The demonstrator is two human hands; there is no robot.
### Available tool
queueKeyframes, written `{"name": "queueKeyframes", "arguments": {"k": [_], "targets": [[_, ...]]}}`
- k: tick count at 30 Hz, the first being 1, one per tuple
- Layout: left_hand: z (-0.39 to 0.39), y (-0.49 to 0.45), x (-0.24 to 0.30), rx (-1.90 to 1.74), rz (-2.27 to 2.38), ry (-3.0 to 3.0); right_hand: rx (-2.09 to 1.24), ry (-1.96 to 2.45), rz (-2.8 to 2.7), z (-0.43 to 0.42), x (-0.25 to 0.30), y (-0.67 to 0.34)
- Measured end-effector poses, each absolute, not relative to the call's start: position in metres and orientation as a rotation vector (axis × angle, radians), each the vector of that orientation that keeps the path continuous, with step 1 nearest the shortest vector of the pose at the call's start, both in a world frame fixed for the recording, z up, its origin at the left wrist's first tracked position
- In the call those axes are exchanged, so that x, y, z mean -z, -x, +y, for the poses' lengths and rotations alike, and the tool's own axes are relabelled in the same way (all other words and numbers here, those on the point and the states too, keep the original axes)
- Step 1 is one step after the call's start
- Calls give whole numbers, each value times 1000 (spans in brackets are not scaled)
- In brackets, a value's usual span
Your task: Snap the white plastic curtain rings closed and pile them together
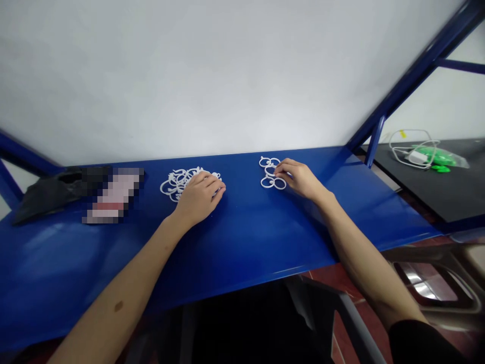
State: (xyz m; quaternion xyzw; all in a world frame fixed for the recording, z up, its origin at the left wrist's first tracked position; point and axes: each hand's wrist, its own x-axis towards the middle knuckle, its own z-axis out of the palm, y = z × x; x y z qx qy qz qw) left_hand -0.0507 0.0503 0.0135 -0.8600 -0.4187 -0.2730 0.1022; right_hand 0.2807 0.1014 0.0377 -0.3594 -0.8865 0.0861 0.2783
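My left hand (200, 196) lies palm down over a pile of white plastic rings (170, 187), its fingers extended and slightly bent across them. The rings overlap in a tangle with small knobs, and my hand covers part of the pile. Farther right, several white rings (267, 182) form a small cluster, flat on the blue table (235, 242). The thumb and fingers of my right hand (297, 177) pinch the edge of a white ring (270, 171) in this cluster, still down at table level.
A black plastic bag (49, 194) and a blurred-out pinkish, phone-shaped item (113, 194) lie on the left. Behind the table rises a white wall (227, 76). Blue metal posts (375, 141) stand at the right, beyond which a black surface (428, 187) holds a white cable (397, 156) and green items (439, 156).
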Motion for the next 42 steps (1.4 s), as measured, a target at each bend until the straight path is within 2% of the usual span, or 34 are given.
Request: {"name": "queueKeyframes", "arguments": {"k": [5,17,23,30,37,42], "targets": [[49,52,-17,820,-1259,2558,-289,987,-2476,98,-31,-269],[49,51,-17,794,-1265,2562,-52,1047,-2592,94,-25,-260],[49,52,-17,787,-1253,2555,-248,1041,-2491,99,-41,-274],[50,52,-16,796,-1289,2553,-318,866,-2756,110,-62,-312],[51,53,-16,815,-1329,2575,-459,768,-2803,119,-54,-321],[51,54,-15,805,-1327,2583,-376,682,-2889,123,-43,-317]]}}
